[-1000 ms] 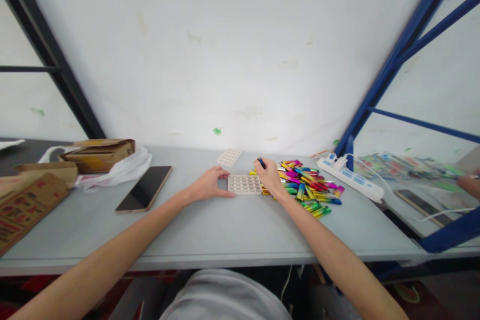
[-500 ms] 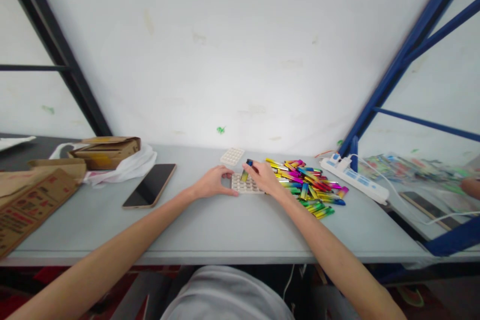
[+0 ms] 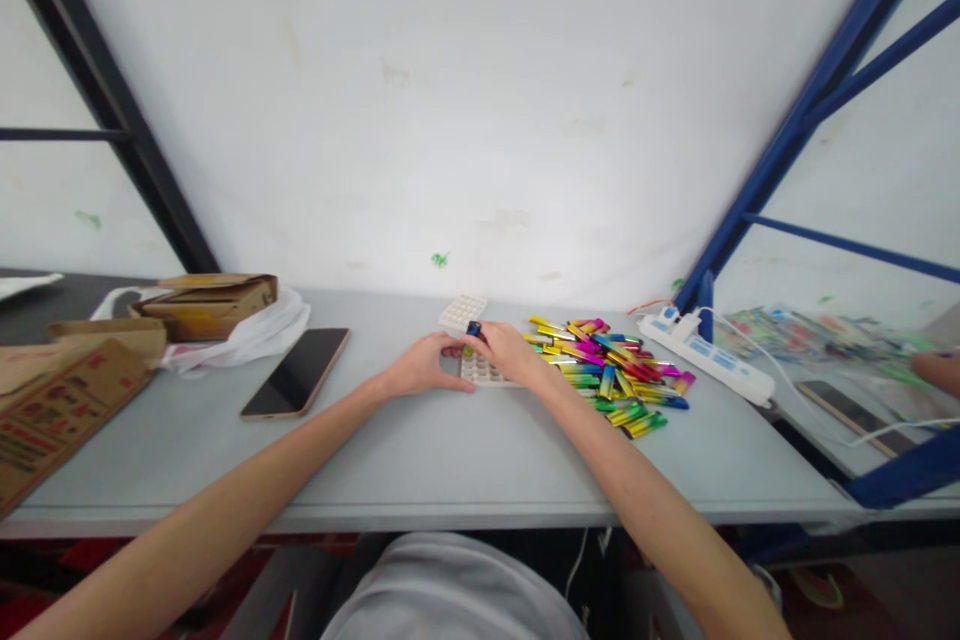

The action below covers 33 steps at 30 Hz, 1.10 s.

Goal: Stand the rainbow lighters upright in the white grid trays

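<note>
A white tray with rows of small holes (image 3: 491,375) lies on the grey table in front of me. My left hand (image 3: 429,363) rests at its left edge, thumb and fingers apart around the corner. At the tray's back left, my right hand (image 3: 501,350) pinches a lighter with a dark blue top (image 3: 473,328); its lower part is mostly hidden by the fingers and sits over the holes. Several colourful metallic lighters (image 3: 611,370) are heaped to the right. Behind the tray lies a second white holed tray (image 3: 463,311).
At the left are a black phone (image 3: 296,373), a white plastic bag (image 3: 259,335) and cardboard boxes (image 3: 75,400). A white power strip (image 3: 709,360) lies at the right by a blue frame (image 3: 787,150). Another person's hand (image 3: 937,370) shows at the far right.
My right hand has moved left with the lighter, from above the tray's middle to its back left corner, and the lighter sits lower. My left hand has stayed at the tray's edge.
</note>
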Each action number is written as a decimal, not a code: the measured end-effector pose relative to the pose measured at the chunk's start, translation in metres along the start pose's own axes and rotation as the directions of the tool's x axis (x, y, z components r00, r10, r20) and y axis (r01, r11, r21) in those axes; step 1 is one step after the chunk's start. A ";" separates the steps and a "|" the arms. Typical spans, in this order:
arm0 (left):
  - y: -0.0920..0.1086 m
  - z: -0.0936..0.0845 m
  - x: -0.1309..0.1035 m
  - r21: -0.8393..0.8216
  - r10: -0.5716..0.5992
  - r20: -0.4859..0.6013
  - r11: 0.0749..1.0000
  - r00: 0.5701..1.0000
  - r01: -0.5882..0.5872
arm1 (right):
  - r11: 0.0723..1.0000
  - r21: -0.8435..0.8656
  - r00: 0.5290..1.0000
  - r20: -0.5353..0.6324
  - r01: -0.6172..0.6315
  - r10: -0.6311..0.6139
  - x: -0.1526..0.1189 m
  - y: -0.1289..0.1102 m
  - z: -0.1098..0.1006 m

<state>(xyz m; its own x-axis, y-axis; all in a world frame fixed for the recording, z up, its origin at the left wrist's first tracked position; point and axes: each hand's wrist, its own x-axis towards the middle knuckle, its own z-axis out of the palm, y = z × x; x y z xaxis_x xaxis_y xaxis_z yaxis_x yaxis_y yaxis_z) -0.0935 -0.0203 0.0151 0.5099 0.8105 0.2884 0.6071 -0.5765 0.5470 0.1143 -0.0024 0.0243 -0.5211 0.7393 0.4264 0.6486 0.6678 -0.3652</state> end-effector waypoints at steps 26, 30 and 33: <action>-0.001 -0.003 0.000 0.088 0.033 0.053 0.995 0.998 -0.037 | 0.959 -0.191 0.978 -0.066 -0.208 0.199 -0.054 0.099 -0.091; -0.001 -0.003 0.000 0.082 0.032 0.041 0.996 0.999 -0.036 | 0.985 -0.135 0.988 0.090 -0.110 0.123 -0.054 0.095 -0.087; -0.001 -0.004 0.000 0.075 0.035 0.035 0.996 0.999 -0.037 | 0.979 -0.172 0.981 0.136 -0.113 0.138 -0.052 0.095 -0.083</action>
<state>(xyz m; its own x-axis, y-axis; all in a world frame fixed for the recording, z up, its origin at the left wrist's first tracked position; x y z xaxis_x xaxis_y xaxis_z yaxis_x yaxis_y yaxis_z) -0.0965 -0.0193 0.0174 0.5518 0.7859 0.2790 0.6319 -0.6124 0.4751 0.2489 0.0150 0.0361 -0.4974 0.8290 0.2557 0.7891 0.5548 -0.2635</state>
